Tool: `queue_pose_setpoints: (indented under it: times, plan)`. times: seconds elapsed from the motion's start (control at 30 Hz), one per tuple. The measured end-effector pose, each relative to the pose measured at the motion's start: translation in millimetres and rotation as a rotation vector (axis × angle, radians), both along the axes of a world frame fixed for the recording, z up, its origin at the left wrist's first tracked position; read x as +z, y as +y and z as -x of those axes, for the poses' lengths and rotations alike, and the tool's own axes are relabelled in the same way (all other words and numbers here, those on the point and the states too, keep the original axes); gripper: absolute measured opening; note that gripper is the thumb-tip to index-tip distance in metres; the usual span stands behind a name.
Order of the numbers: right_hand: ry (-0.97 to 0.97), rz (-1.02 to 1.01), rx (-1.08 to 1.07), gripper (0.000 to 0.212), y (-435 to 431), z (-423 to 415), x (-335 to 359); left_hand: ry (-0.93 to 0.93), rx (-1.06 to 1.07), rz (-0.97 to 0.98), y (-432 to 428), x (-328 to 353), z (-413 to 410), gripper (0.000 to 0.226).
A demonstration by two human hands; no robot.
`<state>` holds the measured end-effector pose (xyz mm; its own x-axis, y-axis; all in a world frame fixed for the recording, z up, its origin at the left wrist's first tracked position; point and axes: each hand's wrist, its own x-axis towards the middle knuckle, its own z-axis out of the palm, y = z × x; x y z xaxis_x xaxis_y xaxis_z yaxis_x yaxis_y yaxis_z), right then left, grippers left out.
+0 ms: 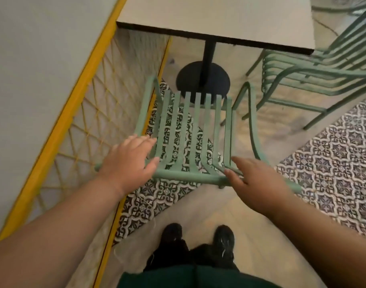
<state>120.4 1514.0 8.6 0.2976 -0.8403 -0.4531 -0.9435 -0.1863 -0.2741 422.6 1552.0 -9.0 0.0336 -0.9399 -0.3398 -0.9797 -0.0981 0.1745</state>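
Both arms stretch forward and down. The left hand lies flat, fingers spread, over the left end of the top rail of the mint-green slatted metal chair. The right hand, fingers straight and loose, touches the rail's right end. The chair stands on the floor before the white pedestal desk. Its legs are hidden, and blur obscures how firmly the hands make contact.

Both hands are at the top rail of the green slatted chair: the left hand lies spread over its left end, while the right hand touches it with straight fingers. The chair faces a white table, with a yellow rope fence just beside it.
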Motion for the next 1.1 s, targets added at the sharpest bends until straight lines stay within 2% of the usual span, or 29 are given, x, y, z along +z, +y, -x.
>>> queue_pose_setpoints:
  times: [0.17,0.33,0.6,1.1]
  plan:
    - [0.06,0.071,0.007,0.054,3.9,2.8,-21.4,-0.016,-0.047,0.015,1.1,-20.0,0.7,0.062]
    - [0.131,0.104,0.038,0.067,3.3,8.8,-40.5,-0.079,-0.032,0.018,3.8,-35.5,-6.1,0.063]
    - [0.186,0.151,0.041,0.064,-3.3,-1.1,-51.2,-0.135,0.034,0.116,3.8,-43.9,-4.2,0.052]
    - [0.153,0.214,0.025,0.059,-42.1,-26.1,-54.9,-0.151,0.041,0.167,-42.4,-49.5,-29.0,0.049]
